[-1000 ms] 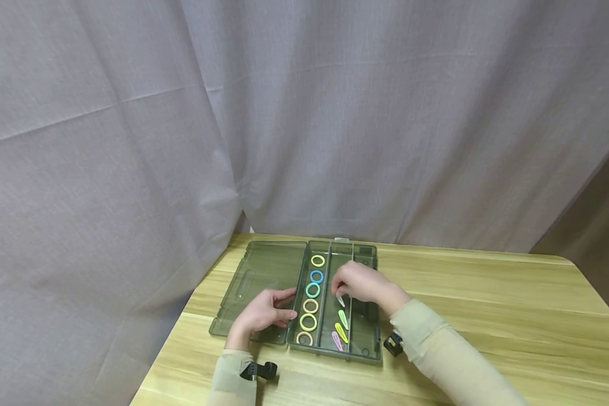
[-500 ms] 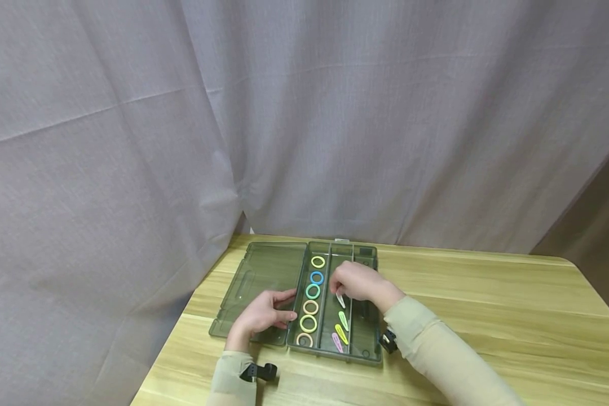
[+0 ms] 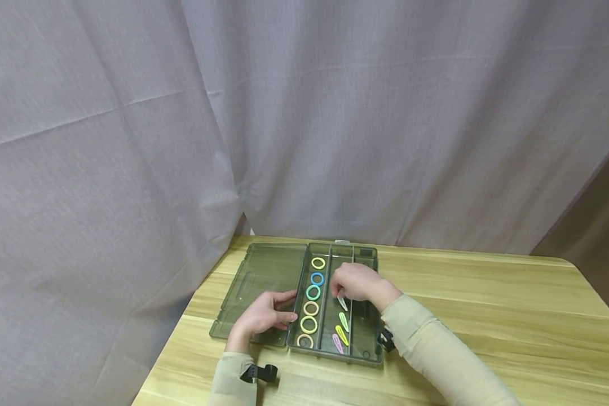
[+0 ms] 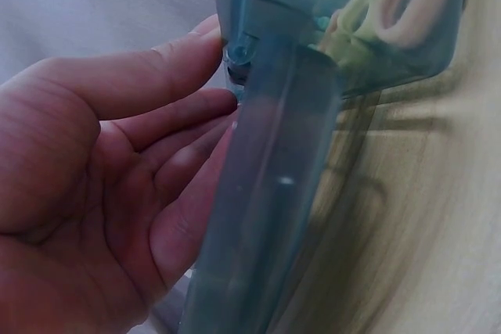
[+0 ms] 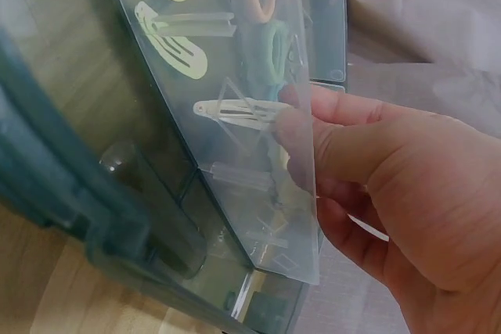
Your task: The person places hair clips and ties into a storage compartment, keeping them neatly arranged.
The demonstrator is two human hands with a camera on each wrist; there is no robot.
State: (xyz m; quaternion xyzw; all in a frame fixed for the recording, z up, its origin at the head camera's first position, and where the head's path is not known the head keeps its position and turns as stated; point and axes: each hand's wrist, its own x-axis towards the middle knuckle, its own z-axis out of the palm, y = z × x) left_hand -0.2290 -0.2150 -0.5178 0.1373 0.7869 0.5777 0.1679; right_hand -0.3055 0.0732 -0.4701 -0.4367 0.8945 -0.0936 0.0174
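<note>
An open dark-green see-through plastic box (image 3: 327, 354) lies on the table, its lid (image 3: 269, 264) folded out to the left. My right hand (image 3: 357, 281) is over the middle compartment and pinches a white snap hair clip (image 5: 235, 113) between thumb and fingers. Below it in that compartment lie a green hair clip (image 3: 343, 322), a yellow hair clip (image 3: 341, 335) and a pink hair clip (image 3: 338, 343). At the hinge side my left hand (image 3: 264, 313) rests over the lid with loosely extended fingers. Its thumb touches the box's side wall (image 4: 274, 44).
Several coloured ring-shaped hair ties (image 3: 308, 324) form a column in the left compartment. A clear divider (image 5: 301, 193) stands beside the clips. The wooden table (image 3: 467, 316) stretches to the right, and a grey curtain (image 3: 330, 124) hangs behind it.
The right hand stays over the middle compartment with the white hair clip, its wrist shifted slightly left. The left hand has stayed in place.
</note>
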